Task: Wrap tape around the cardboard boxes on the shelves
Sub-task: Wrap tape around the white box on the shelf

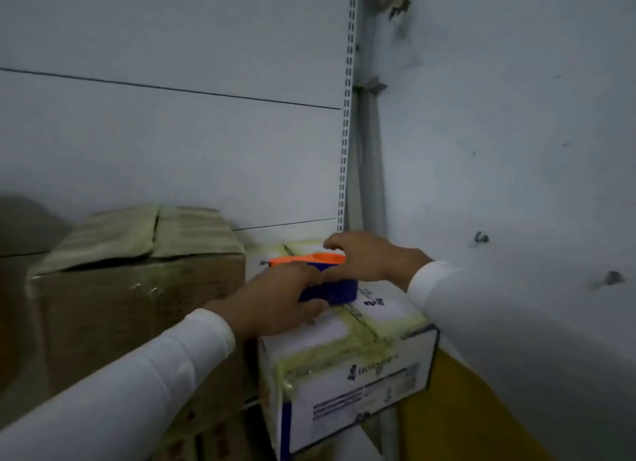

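Setting: a shelf corner against a pale wall, with a slotted metal upright (348,116) running up the far side.

White box: a printed white box (347,367) sits at the near right of the shelf, one corner turned toward the camera. Yellowish tape strips (358,336) already cross its top and run down its near face.

Brown box: a larger brown box (137,309) stands just left of the white one. Its top flaps (151,233) look lifted and not flat; some clear, shiny film or tape shows on its front, but I cannot tell how much.

Tape dispenser: a blue and orange tape dispenser (327,281) rests on top of the white box, toward its far side.

Left hand: the left hand (275,298) has its fingers curled round the near blue part of the dispenser, gripping it.

Right hand: the right hand (361,257) reaches over from the right, fingers bent down on the orange far end; it seems to pinch there, though whether it holds the tool or a tape end I cannot tell.

Progress: judging by the strips, the white box is partly wrapped, with another pass apparently in hand. The brown box looks largely left to do, its flaps still up.

Caution: the white box sits close to the shelf edge, so a hard pull might shift it.
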`<state>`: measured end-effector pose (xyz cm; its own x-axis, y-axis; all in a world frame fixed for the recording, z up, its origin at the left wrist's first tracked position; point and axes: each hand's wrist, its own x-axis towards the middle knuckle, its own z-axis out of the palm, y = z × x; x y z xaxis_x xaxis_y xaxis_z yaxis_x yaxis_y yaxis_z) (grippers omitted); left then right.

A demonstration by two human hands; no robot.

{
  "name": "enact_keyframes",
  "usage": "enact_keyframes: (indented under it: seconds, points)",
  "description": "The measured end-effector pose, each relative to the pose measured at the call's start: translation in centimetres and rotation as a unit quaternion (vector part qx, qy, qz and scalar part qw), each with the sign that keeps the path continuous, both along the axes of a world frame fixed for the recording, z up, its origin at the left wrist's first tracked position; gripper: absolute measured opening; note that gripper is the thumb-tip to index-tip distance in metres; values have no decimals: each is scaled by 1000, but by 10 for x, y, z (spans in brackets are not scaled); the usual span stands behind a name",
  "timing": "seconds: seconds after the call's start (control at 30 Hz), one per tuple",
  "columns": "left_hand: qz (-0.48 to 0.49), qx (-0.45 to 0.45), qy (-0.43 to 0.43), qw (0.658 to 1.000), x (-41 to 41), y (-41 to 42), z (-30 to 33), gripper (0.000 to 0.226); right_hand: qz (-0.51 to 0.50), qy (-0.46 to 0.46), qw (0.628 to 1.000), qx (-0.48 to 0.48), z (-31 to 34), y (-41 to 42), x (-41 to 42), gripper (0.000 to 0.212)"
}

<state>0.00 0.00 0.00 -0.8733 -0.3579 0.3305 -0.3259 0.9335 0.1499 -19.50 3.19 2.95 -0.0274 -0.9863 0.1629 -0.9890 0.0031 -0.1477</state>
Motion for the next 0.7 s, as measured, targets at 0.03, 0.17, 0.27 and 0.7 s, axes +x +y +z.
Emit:
enact_keyframes:
  seconds: [0.03, 0.17, 0.27, 0.7]
  points:
    - [14, 12, 0, 1000, -1, 4, -1, 18, 12, 3, 1000, 13, -3, -6, -3, 66]
    - [105, 23, -4, 994, 4, 10, -11, 32, 56, 23, 997, 56, -25, -25, -9, 57]
    - [152, 12, -10, 988, 12, 12, -16, 38, 64, 27, 996, 62, -27, -33, -15, 56]
    - [173, -47, -41, 983, 16, 12, -15, 42, 40, 36, 990, 133, -25, -35, -18, 67]
